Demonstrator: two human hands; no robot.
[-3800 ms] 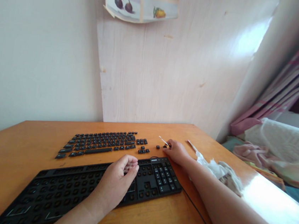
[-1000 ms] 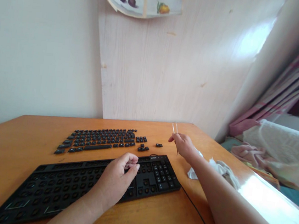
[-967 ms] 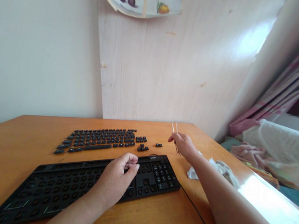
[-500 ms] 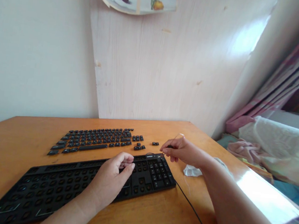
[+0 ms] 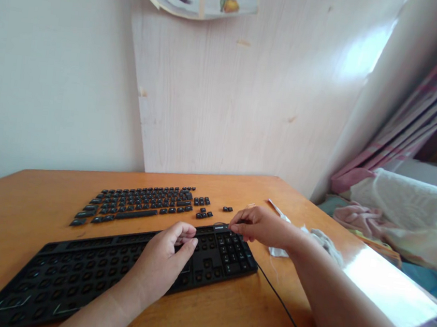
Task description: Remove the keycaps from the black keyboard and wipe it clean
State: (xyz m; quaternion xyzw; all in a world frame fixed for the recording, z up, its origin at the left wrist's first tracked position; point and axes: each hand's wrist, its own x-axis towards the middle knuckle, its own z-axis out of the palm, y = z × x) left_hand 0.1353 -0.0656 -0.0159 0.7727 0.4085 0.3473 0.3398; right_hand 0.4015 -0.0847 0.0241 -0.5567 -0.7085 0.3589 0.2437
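A black keyboard (image 5: 86, 269) lies slanted across the near part of the wooden desk, most of its key sockets bare. Keycaps sit on its number pad (image 5: 235, 251) at the right end. My left hand (image 5: 172, 255) hovers over or rests on the middle of the keyboard, fingers loosely curled, thumb apart from the fingertips, nothing visible between them. At the top of the number pad my right hand (image 5: 249, 224) pinches with thumb and fingers; the keycap in it is mostly hidden. Beyond the keyboard, loose black keycaps (image 5: 140, 199) lie in rows like a keyboard layout.
Two loose keycaps (image 5: 227, 209) lie apart near my right hand. A black cable (image 5: 285, 308) runs to the near edge. White tissue (image 5: 278, 252), a thin white stick (image 5: 275, 208) and a grey cloth (image 5: 327, 242) lie at the right. A wall board (image 5: 241, 98) stands behind the desk.
My right hand has moved left and down onto the top of the number pad with the dark keycap. The thin white stick behind it now shows. My left hand stays put.
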